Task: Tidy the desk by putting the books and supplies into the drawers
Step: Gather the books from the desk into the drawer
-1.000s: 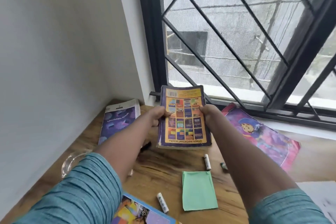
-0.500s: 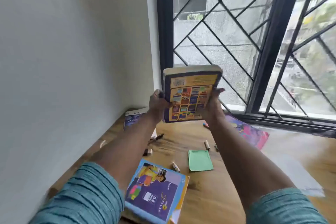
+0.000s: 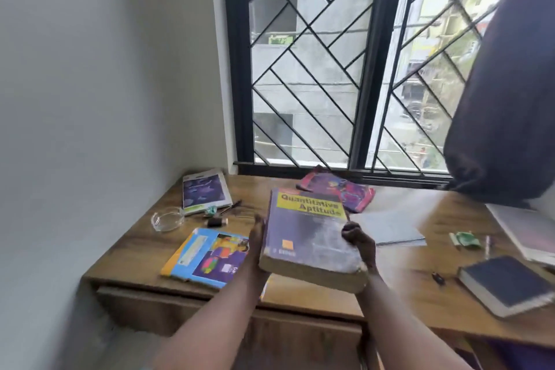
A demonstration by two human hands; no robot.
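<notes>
Plainly you are mid-carry with one book, and none of the desk's load is put away yet; the drawer [image 3: 156, 306] at the lower left of the frame, under the front edge of the desk [image 3: 405, 288], looks closed, so I judge the next move calls for freeing one hand to pull it out while the other bears the whole weight; this is a fat, heavy volume, so settle it on one palm or rest it on the desk edge first.

Your forearms rise from the bottom of the frame to its centre; your left hand [image 3: 257, 239] lies along the book's left side, its visible edge straight, and the fingers run underneath out of sight, so I cannot tell how they lie; your right hand [image 3: 359, 242] has its fingers curled over the right edge, gripping it.

The thick book [image 3: 309, 237] sits at mid-frame, cover up, tilted with its near end low, held clear above the desk.

Beyond, left of centre, a picture book [image 3: 207, 255] lies flat with a glass dish [image 3: 167, 221] farther back; a dark notebook [image 3: 507, 285] lies at the lower right; a pink book [image 3: 339, 192] rests farthest back, below the window [image 3: 303, 69].
</notes>
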